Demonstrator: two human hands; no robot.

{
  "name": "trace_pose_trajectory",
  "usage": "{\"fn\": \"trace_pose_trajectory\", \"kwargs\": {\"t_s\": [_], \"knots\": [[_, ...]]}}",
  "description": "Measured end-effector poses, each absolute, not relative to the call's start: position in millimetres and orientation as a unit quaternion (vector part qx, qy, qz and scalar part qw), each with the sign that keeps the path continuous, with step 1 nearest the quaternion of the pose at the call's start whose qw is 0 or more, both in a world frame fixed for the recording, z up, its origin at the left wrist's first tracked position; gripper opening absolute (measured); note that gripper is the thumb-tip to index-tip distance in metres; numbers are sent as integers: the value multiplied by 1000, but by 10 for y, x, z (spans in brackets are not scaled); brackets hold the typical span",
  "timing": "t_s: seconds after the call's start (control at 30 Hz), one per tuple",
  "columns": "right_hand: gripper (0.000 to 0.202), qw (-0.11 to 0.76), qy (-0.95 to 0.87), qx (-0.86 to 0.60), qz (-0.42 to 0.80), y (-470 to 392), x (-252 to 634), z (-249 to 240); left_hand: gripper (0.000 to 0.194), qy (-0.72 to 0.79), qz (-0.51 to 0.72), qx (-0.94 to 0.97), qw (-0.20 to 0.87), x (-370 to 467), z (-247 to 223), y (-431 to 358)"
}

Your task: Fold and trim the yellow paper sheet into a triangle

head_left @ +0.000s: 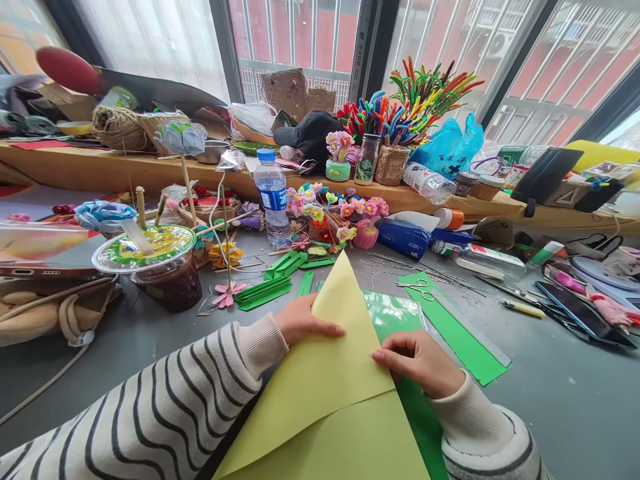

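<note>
A large sheet of yellow paper (340,373) is folded over itself, its pointed corner aimed away from me. My left hand (307,320) grips its left edge near the tip, thumb on top and fingers hidden behind. On the right edge, my right hand (420,360) pinches the paper between thumb and curled fingers. Green paper in a clear sleeve (395,313) lies partly under the yellow sheet. Right of it, small scissors (419,288) rest on a green paper strip (460,333) beside a grey ruler-like strip. Folded green paper pieces (265,292) lie beyond my left hand.
A lidded plastic cup (167,287) with dark drink stands at left. Behind the paper are a water bottle (273,200), pipe-cleaner flowers (330,207) and a blue tissue pack (405,239). A phone (585,313) lies at right. Craft supplies crowd the wooden ledge (310,183).
</note>
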State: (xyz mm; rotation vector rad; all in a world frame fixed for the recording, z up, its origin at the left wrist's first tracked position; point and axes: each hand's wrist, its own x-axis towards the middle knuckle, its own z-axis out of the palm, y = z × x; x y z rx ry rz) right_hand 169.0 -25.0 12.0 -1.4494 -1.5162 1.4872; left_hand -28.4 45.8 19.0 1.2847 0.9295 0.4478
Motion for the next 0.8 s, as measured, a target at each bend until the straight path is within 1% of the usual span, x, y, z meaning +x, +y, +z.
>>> {"fn": "trace_pose_trajectory", "kwargs": {"t_s": [0.17, 0.27, 0.33, 0.43, 0.5, 0.53, 0.6, 0.63, 0.7, 0.73, 0.8], "knots": [[26, 277, -554, -545, 565, -297, 1703, 105, 46, 416, 196, 604, 652, -254, 170, 432], [27, 271, -553, -566, 548, -343, 1741, 76, 52, 427, 202, 640, 606, -182, 141, 431], [28, 270, -549, -583, 535, -379, 1780, 53, 60, 441, 218, 670, 555, -117, 126, 430], [30, 279, -538, -608, 513, -435, 1842, 13, 79, 437, 249, 718, 481, -37, 137, 390], [31, 285, -530, -618, 507, -468, 1877, -13, 91, 407, 255, 782, 399, -23, 170, 312], [31, 285, -528, -619, 507, -481, 1890, -22, 92, 381, 241, 829, 330, -31, 191, 255], [31, 283, -529, -620, 505, -500, 1911, -31, 83, 324, 165, 911, 194, -73, 232, 107], [31, 280, -531, -620, 505, -506, 1918, -30, 74, 298, 113, 936, 152, -104, 247, 19], [30, 269, -532, -621, 508, -516, 1928, -21, 63, 250, 21, 962, 105, -175, 253, -169], [30, 263, -532, -622, 511, -521, 1933, -15, 60, 238, 2, 967, 86, -212, 241, -261], [29, 257, -530, -624, 513, -536, 1944, -7, 61, 227, 11, 973, 41, -277, 187, -426]]}}
